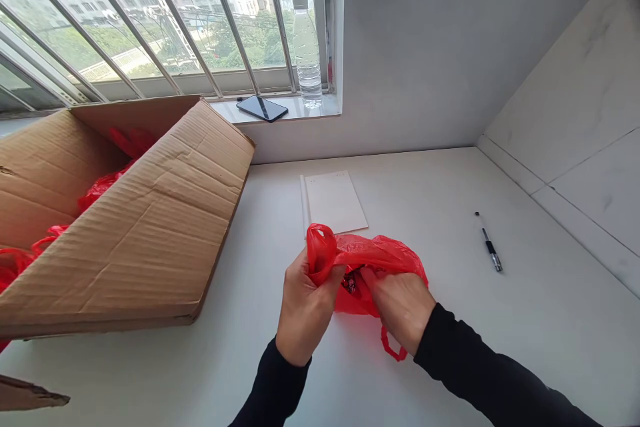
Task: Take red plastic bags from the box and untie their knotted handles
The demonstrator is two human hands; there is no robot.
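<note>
A red plastic bag [385,250] is held over the white table, its mouth partly spread. My left hand [310,307] is closed around the bag's gathered handle part, thumb pressed on the film. My right hand [403,303] reaches into the opening; its fingers are inside the bag and hidden, so their grip does not show. Beside those fingers a small dark, patterned item [351,281] shows in the opening, too little of it to name. One loop of the bag hangs below my right wrist.
A large open cardboard box [170,213] with red plastic bags [107,183] inside stands at left. Behind my hands lies a white notebook [335,200]; a pen [491,250] lies at right. The windowsill holds a phone [262,108] and a water bottle [307,53].
</note>
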